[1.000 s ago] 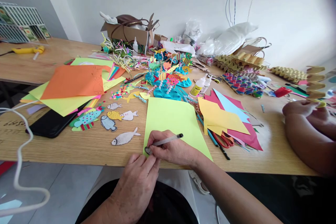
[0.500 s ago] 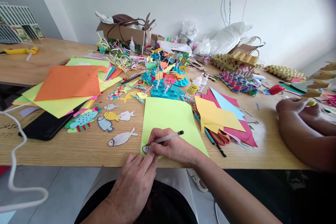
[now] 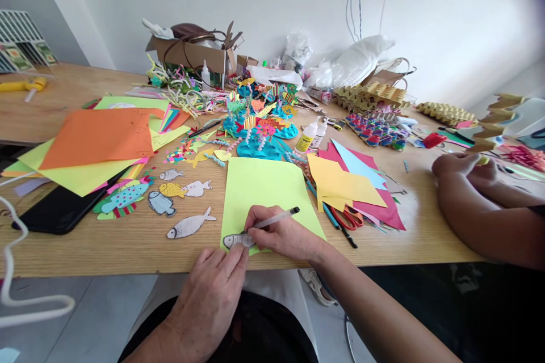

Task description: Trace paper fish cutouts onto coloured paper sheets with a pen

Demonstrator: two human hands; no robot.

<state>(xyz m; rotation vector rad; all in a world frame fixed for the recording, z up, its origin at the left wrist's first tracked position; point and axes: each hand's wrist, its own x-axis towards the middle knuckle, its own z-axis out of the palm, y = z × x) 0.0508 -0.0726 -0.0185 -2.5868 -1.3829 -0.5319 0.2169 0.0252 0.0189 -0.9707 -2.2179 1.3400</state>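
Observation:
A yellow-green sheet of paper point(image 3: 267, 184) lies at the table's front edge. On its lower left corner rests a grey paper fish cutout point(image 3: 234, 240) with drawn scales. My left hand point(image 3: 217, 281) presses the fish's lower edge with outstretched fingertips, its palm off the table edge. My right hand point(image 3: 283, 235) grips a slim pen point(image 3: 275, 218) with a clear barrel and black end. The pen's tip, mostly hidden by fingers, is at the fish's upper edge. Left of the sheet lie several more fish cutouts, among them a white one point(image 3: 190, 226) and a yellow one point(image 3: 171, 190).
Orange paper point(image 3: 100, 139) tops a stack at left, beside a black phone point(image 3: 63, 212). Red-handled scissors point(image 3: 349, 219) lie partly under yellow paper point(image 3: 340, 184) at right. Glue bottles point(image 3: 307, 137) stand behind. Another person's arms point(image 3: 472, 204) rest on the table at far right.
My right hand and the pen tip have shifted along the fish's upper edge, and more of the fish's body now shows. The left hand stays on the fish. The whole view has swung slightly right.

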